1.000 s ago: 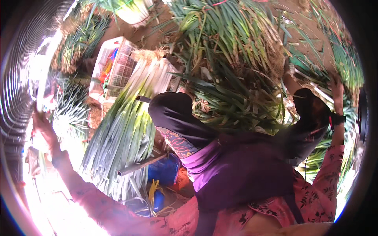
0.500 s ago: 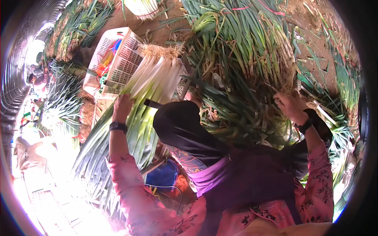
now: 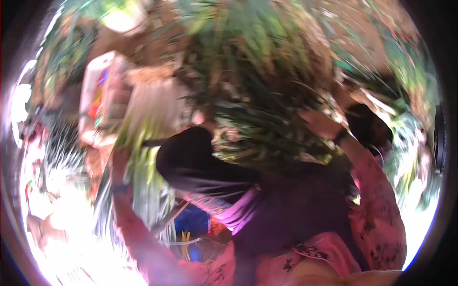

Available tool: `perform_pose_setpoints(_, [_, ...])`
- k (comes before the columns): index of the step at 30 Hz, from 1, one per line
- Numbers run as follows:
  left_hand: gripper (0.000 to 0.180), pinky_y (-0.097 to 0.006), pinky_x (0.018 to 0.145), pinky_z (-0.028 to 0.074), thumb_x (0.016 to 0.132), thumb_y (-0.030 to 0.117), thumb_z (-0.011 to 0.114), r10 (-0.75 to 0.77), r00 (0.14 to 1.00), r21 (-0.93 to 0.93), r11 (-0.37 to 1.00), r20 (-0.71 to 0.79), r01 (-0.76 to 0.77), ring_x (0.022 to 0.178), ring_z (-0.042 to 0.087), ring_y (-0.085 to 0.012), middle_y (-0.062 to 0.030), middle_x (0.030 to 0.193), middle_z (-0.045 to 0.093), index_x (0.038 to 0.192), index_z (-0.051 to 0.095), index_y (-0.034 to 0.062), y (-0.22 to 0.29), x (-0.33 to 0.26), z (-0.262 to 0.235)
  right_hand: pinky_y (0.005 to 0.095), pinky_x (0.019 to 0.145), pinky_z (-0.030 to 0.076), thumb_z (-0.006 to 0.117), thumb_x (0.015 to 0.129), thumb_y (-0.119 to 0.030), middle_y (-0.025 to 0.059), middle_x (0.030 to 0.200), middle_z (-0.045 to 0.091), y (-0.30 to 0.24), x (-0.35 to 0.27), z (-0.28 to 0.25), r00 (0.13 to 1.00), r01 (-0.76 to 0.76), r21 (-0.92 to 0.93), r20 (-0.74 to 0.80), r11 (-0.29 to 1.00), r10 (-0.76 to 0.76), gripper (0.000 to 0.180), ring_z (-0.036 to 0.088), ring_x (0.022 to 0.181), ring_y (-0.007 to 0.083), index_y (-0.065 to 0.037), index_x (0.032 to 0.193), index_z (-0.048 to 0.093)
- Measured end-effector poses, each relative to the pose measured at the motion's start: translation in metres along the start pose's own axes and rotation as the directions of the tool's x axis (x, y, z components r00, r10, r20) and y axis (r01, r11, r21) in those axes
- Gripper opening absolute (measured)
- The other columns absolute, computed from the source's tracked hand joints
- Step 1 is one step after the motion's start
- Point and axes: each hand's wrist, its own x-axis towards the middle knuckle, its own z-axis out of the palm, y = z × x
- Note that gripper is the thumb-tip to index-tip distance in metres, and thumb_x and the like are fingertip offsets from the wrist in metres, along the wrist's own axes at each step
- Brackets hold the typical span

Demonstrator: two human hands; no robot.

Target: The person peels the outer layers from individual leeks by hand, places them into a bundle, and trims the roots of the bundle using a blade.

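Note:
The whole view is smeared by motion. A bundle of leeks (image 3: pixel 155 102), white stalks with bushy roots at the far end, lies at the left beside my bent knee. My left hand (image 3: pixel 120 159) is against the left edge of its green leaves; its fingers are too blurred to read. My right hand (image 3: pixel 324 125) is over the heap of loose leeks (image 3: pixel 257 119) between my legs, fingers toward the left. Whether it holds a stalk cannot be made out. Beside my knee a dark, flat bar (image 3: pixel 151 142) sticks out across the bundle.
A white plastic crate (image 3: pixel 94 76) with coloured items stands behind the bundle. A large pile of leeks (image 3: pixel 267 33) lies ahead. Below my left knee are a blue object (image 3: pixel 191 220) and something orange (image 3: pixel 218 229). More leeks (image 3: pixel 62 57) lie at the far left.
The view has swung, shifting most things leftward. My right hand has drawn back from the root ends of the pile toward me. My left hand stays at the bundle's edge.

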Motion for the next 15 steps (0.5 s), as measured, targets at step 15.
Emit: perform_pose_setpoints(15, [0.034, -0.037, 0.099, 0.042, 0.093, 0.013, 0.057, 0.491, 0.871, -0.36, 0.811, -0.008, -0.46, 0.118, 0.053, -0.0252, -0.0149, 0.128, 0.054, 0.125, 0.056, 0.0023, 0.375, 0.014, -0.068, 0.0496, 0.08, 0.046, 0.061, 0.087, -0.032, 0.0258, 0.101, 0.06, 0.082, 0.015, 0.04, 0.757, -0.589, 0.125, -0.263, 0.799, 0.599, 0.04, 0.058, 0.094, 0.0421, 0.002, 0.106, 0.053])
